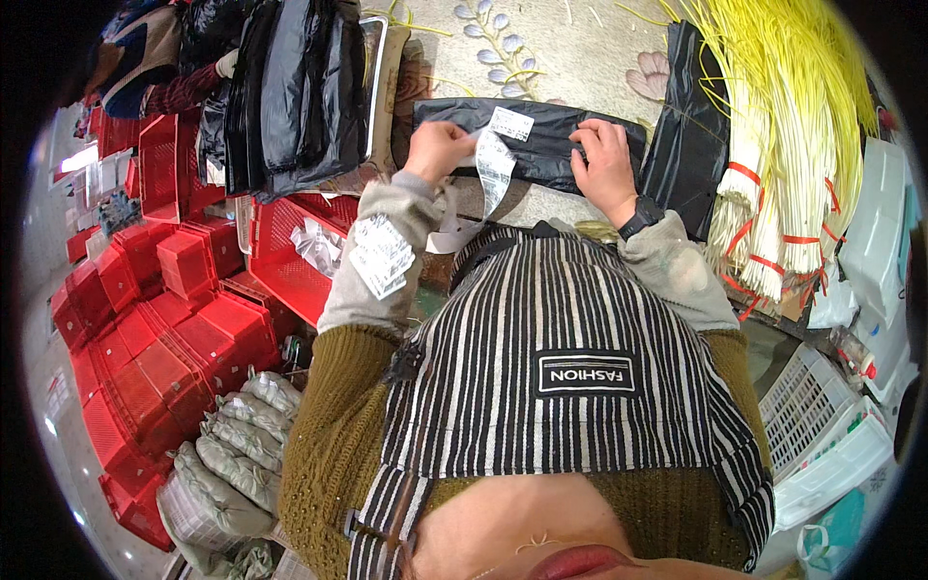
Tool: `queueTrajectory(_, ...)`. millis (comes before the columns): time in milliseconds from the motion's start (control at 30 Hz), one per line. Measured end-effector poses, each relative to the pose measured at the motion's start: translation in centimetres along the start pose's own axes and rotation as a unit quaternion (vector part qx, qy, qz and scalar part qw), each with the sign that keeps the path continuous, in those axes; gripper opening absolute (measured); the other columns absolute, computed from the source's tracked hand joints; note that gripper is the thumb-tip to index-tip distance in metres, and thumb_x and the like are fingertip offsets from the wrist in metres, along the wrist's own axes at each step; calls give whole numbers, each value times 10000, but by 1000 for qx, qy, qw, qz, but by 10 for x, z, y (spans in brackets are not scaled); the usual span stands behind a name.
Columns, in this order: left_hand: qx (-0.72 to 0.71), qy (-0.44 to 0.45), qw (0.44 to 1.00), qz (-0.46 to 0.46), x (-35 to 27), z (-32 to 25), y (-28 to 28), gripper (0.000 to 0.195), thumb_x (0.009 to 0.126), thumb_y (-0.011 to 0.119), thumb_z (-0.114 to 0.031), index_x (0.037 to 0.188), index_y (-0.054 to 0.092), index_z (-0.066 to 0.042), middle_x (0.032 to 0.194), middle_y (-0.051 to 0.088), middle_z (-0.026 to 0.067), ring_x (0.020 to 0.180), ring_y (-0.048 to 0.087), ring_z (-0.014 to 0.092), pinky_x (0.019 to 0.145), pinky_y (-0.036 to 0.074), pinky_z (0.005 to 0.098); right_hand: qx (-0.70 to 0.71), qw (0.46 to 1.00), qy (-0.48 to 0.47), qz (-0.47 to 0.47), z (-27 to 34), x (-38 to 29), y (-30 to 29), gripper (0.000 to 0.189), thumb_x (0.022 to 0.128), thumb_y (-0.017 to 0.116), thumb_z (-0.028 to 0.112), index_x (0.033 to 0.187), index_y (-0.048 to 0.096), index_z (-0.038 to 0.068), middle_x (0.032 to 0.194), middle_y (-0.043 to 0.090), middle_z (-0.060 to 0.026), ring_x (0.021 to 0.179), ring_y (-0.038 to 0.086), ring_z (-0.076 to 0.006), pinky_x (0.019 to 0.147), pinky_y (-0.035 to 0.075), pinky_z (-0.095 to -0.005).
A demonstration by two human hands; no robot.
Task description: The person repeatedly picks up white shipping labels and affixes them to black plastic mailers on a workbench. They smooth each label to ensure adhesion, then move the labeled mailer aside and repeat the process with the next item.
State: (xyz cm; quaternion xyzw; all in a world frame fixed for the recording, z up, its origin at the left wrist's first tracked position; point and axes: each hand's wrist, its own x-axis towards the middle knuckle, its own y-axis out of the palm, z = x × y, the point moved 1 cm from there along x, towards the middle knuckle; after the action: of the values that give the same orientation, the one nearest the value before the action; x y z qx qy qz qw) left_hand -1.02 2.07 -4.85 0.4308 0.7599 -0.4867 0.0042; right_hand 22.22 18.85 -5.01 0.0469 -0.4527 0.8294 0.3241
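My left hand pinches a curling strip of white printed labels between thumb and fingers. The strip hangs over the front edge of a black plastic bag package lying flat before me. One white label lies on the black plastic, just above the strip. At the package's right part, my right hand rests its spread, bent fingers on the plastic and grips nothing. More printed labels are stuck to my left grey sleeve.
Stacked black plastic bags stand left. Right of the package lie another black bag and red-tied bundles of yellow-leaved garlic shoots or chives. Red crates fill the lower left. Another person's sleeve shows at upper left.
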Motion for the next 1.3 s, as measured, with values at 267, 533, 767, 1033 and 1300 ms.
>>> queueTrajectory(267, -396, -1, 916, 62, -73, 39, -18, 151, 926, 616, -59, 1043, 673, 18, 945, 709, 70, 855, 656, 127, 785, 531, 278, 54, 978, -50, 194, -34, 39, -10, 374, 606, 829, 206, 861, 590, 74, 808, 570, -99, 846, 553, -335, 714, 459, -424)
queueTrajectory(533, -356, 177, 917, 44, -80, 13, -17, 102, 869, 675, -37, 925, 700, 44, 865, 701, 42, 782, 620, 91, 715, 502, 236, -47, 973, 39, 222, -54, 99, -14, 167, 867, 530, 183, 872, 617, 41, 919, 616, -202, 901, 585, -405, 762, 472, -469)
queueTrajectory(767, -406, 77, 907, -84, -14, -24, 20, 157, 861, 710, -87, 963, 709, 34, 786, 699, 34, 685, 592, 52, 606, 486, 222, 31, 994, -39, -97, -11, 104, -52, 100, 845, 622, 97, 936, 630, 55, 882, 637, -126, 782, 628, -300, 697, 502, -375)
queueTrajectory(1033, -74, -6, 991, -115, 12, -10, 21, 276, 756, 760, -319, 736, 744, -44, 650, 677, 116, 600, 669, 211, 610, 516, 328, 56, 983, -86, 149, -3, 43, 0, 193, 726, 690, 32, 901, 608, 42, 986, 605, -98, 967, 539, -327, 844, 468, -393)
queueTrajectory(1300, -224, 36, 973, 48, -19, -15, -5, 141, 846, 693, -116, 919, 695, 4, 810, 703, 78, 728, 661, 151, 662, 516, 281, 67, 989, -66, 111, 2, 30, -3, 155, 757, 699, 44, 892, 621, 35, 1005, 618, -99, 970, 547, -320, 871, 460, -388)
